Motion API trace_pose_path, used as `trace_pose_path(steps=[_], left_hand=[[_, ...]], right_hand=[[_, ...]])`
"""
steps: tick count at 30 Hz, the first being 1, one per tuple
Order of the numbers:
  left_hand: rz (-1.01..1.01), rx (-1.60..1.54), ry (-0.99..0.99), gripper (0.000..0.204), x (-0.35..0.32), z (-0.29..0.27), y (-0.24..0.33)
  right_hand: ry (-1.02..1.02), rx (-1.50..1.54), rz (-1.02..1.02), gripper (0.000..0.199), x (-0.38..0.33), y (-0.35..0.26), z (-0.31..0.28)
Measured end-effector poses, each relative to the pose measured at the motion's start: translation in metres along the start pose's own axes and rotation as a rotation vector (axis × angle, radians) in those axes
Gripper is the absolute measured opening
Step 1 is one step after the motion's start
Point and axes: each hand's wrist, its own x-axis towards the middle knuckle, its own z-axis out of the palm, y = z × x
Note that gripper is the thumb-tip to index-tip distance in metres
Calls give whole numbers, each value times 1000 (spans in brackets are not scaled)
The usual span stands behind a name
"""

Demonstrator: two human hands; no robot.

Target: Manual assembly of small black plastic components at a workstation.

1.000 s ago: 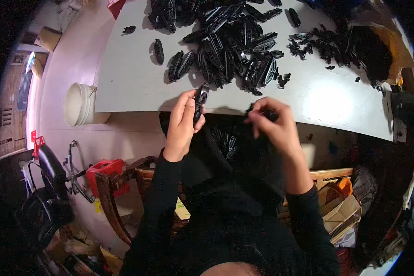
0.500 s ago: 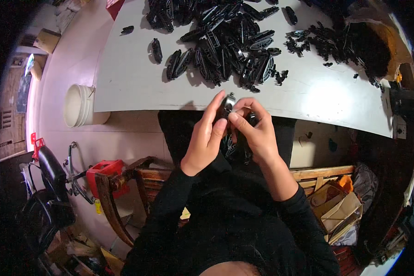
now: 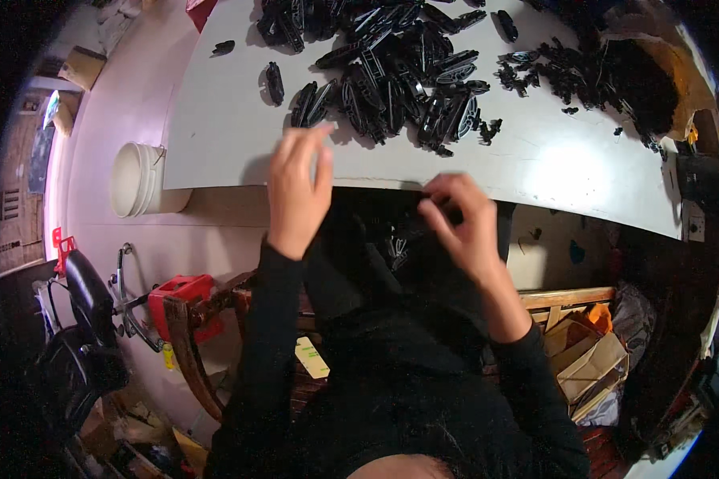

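many black parts (image 3: 371,100) beyond both hands (image 3: 297,180) (image 3: 473,223)

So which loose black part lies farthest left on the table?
The short part, lying roughly crosswise by itself; the longer loose part sits nearer the pile.

Reaches with the left hand (image 3: 297,188) over the near edge of a white table (image 3: 224,144), with loosely parted, blurred fingers near a heap of long black parts (image 3: 375,88). Bends the fingers of the right hand (image 3: 470,222) at the same edge, too dark inside to tell any contents. Has a few dark parts (image 3: 398,252) on the black-clothed lap. Faces smaller black pieces (image 3: 527,76) beside a tan bag (image 3: 685,76) at the table's right, with a white bucket (image 3: 126,180) and a red container (image 3: 182,295) off left.
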Motion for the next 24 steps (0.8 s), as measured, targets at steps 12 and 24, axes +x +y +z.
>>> trace_pose_path(steps=[12,24], left_hand=[[83,333,231,24,29,13,-21],[-494,-1039,-233,30,-30,11,53]], right_hand=[[-177,296,408,9,26,19,-23],[-155,893,549,11,-7,-7,-11]])
